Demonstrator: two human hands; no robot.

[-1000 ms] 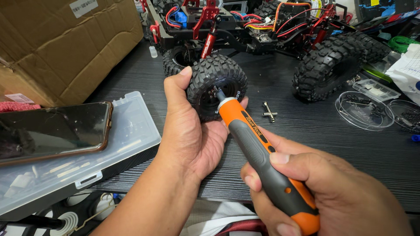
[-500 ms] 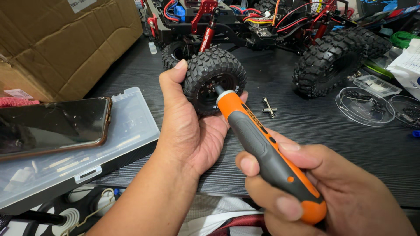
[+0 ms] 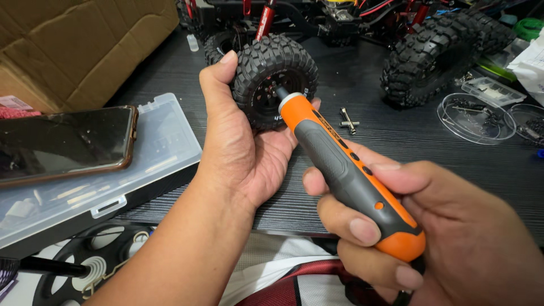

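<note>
The left hand point(image 3: 238, 153) cups a knobby black rubber wheel point(image 3: 276, 76) from behind and below, thumb hooked over the tread, holding it just above the dark table point(image 3: 396, 136) in front of the model truck chassis point(image 3: 340, 22); this grip is closed loosely round the tyre. The right hand point(image 3: 430, 238) is wrapped firmly round an orange-and-grey electric screwdriver point(image 3: 345, 170), its tip at the wheel's hub. The tyre looks soft and grippy, the hub stiff — light overall, best held by the tread — while the driver's rubbery grey waist seems the surest hold.
</note>
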